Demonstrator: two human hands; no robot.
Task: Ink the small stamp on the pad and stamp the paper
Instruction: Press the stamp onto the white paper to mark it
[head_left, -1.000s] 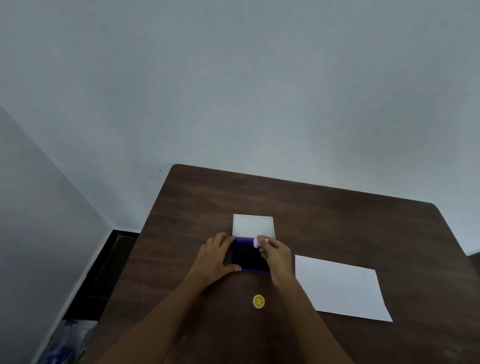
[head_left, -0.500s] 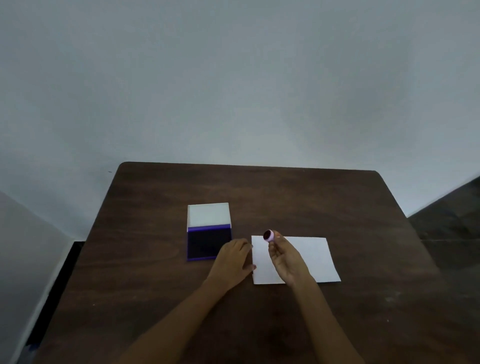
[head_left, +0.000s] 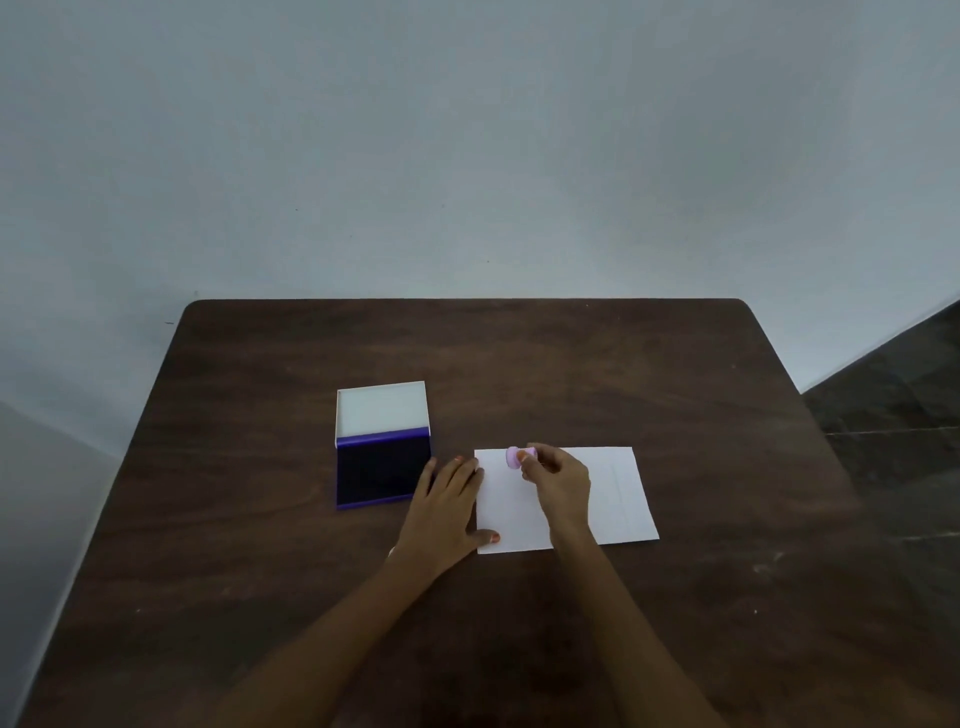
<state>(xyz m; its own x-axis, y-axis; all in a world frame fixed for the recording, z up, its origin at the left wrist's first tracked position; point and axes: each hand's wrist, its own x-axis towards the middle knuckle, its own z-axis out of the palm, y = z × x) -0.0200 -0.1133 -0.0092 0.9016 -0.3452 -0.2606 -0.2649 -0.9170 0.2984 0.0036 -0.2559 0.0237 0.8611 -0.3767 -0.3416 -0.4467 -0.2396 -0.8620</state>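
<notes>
On the dark brown wooden table (head_left: 519, 364) in the head view lie one white rectangular sheet of paper (head_left: 597, 499) and, just to its left, one purple-edged ink pad (head_left: 382, 470) lying open, its white lid (head_left: 382, 410) folded back behind the dark pad. Two bare hands are in view: the left hand (head_left: 447, 514) rests flat with fingers spread, its thumb on the paper's near-left edge. The right hand (head_left: 558, 480) has its fingertips pinched on the one small round pink stamp (head_left: 514, 457) over the paper's far-left corner; whether the stamp touches the sheet cannot be told.

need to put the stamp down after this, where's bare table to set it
Bare wood lies right of the paper to the table edge, and across the far strip behind the ink pad. Crowded: between pad and paper, where the left hand lies.
</notes>
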